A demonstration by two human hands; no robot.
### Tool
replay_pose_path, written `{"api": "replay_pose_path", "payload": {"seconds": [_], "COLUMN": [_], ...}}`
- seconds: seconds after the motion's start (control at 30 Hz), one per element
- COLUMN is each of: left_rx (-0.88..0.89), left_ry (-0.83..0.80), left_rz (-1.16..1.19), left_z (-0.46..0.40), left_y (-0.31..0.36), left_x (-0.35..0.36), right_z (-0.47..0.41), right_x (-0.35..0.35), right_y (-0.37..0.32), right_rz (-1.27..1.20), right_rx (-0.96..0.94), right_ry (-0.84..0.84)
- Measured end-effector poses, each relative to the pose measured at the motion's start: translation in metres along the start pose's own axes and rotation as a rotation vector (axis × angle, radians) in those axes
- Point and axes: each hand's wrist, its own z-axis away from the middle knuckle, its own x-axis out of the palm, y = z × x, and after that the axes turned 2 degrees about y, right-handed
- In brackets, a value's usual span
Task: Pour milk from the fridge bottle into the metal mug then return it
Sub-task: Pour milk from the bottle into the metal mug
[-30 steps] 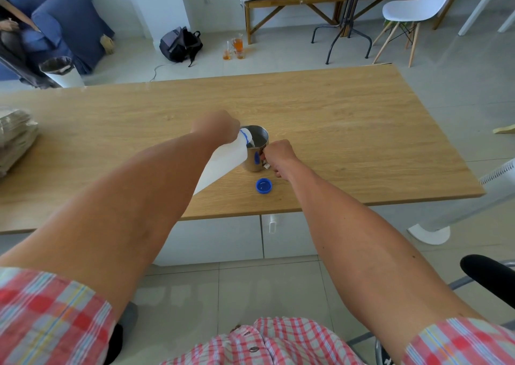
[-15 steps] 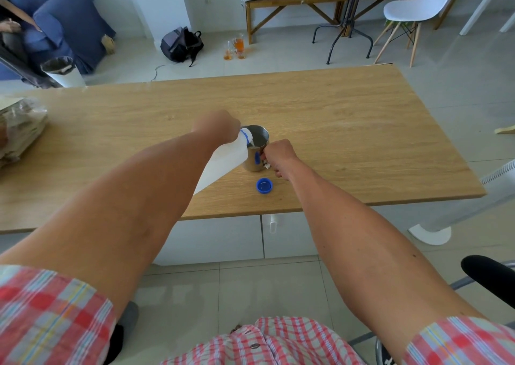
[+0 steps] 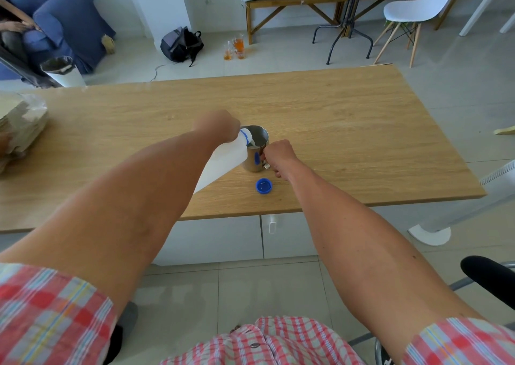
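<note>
My left hand grips a white plastic milk bottle with a blue neck ring, tilted so its mouth hangs over the rim of the metal mug. Milk runs from the mouth into the mug. The mug stands upright on the wooden table, near its front edge. My right hand is closed around the mug's handle on the right side. The bottle's blue cap lies open side up on the table just in front of the mug. My left forearm hides most of the bottle's body.
A stack of papers in clear plastic lies at the table's left edge. Behind the table stand a white bin, a backpack, glasses on the floor, a bench and a white chair. A white fan stands at right.
Both hands hold their places. The bottle stays tilted over the mug, and milk is now visibly running into it. The view has shifted slightly.
</note>
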Motion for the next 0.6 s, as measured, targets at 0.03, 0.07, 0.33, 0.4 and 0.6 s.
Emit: {"api": "replay_pose_path", "payload": {"seconds": [0.03, 0.07, 0.33, 0.4, 0.6], "left_rx": [0.001, 0.001, -0.002, -0.006, -0.011], "left_ry": [-0.001, -0.001, -0.006, -0.010, -0.023], "left_rz": [-0.001, -0.001, -0.002, -0.002, 0.001], "left_z": [0.0002, 0.0004, 0.0029, 0.0038, 0.0047], "left_y": [0.0002, 0.0003, 0.0005, 0.0012, 0.0025], "left_x": [-0.0002, -0.0004, -0.0030, -0.0038, -0.0046], "right_z": [-0.0002, -0.0004, -0.0005, -0.0004, 0.0000], "right_x": [0.0002, 0.0004, 0.0004, 0.0003, 0.0001], "right_y": [-0.0001, -0.0002, -0.0002, 0.0000, 0.0008], "right_rz": [0.001, 0.003, 0.007, 0.004, 0.002], "right_rx": [0.002, 0.004, 0.004, 0.001, -0.006], "right_ry": [0.000, -0.001, -0.001, -0.001, -0.004]}}
